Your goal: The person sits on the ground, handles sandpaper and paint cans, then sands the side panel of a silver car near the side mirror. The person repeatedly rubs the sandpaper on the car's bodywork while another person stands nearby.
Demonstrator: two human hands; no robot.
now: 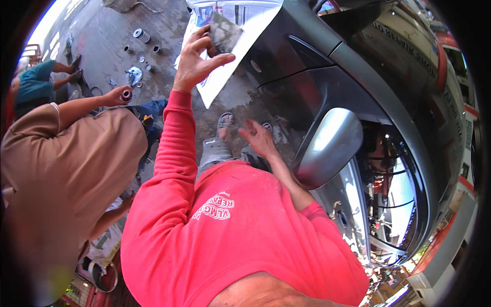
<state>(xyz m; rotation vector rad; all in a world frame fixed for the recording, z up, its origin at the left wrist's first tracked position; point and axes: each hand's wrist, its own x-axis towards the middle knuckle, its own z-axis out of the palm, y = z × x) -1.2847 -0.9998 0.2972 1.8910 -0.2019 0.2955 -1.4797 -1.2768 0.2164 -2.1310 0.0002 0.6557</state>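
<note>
Up near the front of the car, my left hand (197, 60) has its fingers and thumb around the edges of a thin square greyish pad (225, 34) with pale smudges. Behind the pad hangs a white printed paper sheet (212, 84), which partly covers the dark grey car (302, 84). My right hand (259, 138) hovers in front of my body, fingers apart, holding nothing. The car's side mirror (332, 146) is a little to the right of it.
At left a person in a brown shirt (87, 143) holds a small dark can (126, 95). Several cans, among them a larger one (141, 35), stand on the concrete floor (163, 25). Another person in teal shorts (36, 82) is farther left. A round metal container (103, 274) is at lower left.
</note>
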